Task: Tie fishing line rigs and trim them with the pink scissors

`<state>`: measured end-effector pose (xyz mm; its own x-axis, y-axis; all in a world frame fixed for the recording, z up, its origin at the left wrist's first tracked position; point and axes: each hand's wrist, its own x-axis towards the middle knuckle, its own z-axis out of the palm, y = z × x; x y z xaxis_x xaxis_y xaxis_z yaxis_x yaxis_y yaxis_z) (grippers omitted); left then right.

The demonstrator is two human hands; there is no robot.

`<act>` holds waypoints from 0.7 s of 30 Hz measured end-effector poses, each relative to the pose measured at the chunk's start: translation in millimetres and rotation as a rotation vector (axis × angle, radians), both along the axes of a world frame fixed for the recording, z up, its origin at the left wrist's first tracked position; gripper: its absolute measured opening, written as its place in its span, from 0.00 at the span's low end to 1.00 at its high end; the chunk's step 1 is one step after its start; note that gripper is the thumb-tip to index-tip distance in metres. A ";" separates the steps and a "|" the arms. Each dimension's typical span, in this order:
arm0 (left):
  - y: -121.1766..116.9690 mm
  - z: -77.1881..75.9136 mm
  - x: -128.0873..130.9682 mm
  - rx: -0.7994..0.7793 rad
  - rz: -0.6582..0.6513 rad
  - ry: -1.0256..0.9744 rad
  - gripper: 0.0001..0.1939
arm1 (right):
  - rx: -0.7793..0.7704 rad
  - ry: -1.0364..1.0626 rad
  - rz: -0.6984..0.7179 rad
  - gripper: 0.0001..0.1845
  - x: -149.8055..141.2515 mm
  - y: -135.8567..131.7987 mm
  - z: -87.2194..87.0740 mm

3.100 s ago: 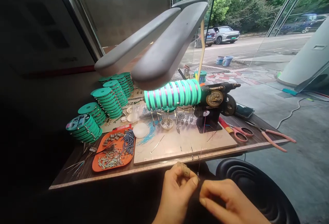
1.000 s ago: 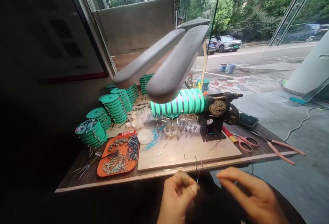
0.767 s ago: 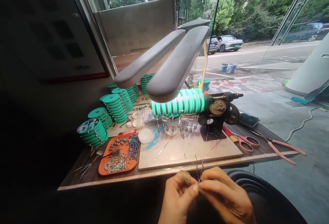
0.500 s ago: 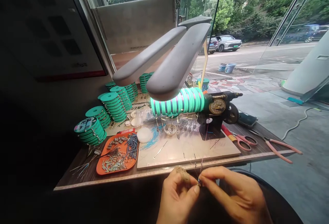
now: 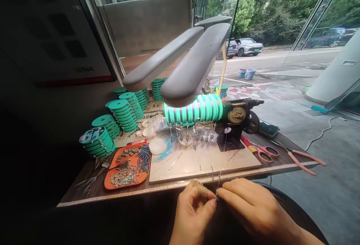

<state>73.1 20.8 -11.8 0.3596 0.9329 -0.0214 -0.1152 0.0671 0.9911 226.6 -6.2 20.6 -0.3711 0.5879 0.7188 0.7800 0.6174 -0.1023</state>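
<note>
Left hand (image 5: 194, 209): my fingers pinched together on small metal piece (image 5: 216, 199). Right hand (image 5: 254, 205) just beside, fingers bunched, hold unclear. Best: pinch steady, thread (image 5: 219, 179) taut.

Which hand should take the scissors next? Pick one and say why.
Probably the right hand: the scissors lie on the right, nearer to it, while the left hand pinches a small piece at its fingertips. Whether the right holds anything is unclear.
</note>
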 end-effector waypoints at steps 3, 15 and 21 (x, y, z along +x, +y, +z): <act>0.4 3.8 0.1 0.023 0.008 0.004 0.10 | 0.029 -0.002 0.011 0.22 -1.1 1.0 -0.3; 3.1 6.3 -0.5 0.063 -0.034 0.029 0.09 | -0.015 -0.158 0.126 0.22 -4.0 5.6 11.2; 3.5 13.6 0.9 0.095 -0.026 0.058 0.08 | -0.208 0.034 0.171 0.17 1.6 7.3 1.8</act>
<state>74.0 24.3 1.7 0.3846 0.9220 0.0447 -0.0565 -0.0248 0.9981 228.2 1.1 22.4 -0.4559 0.6550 0.6026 0.6599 0.7031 -0.2650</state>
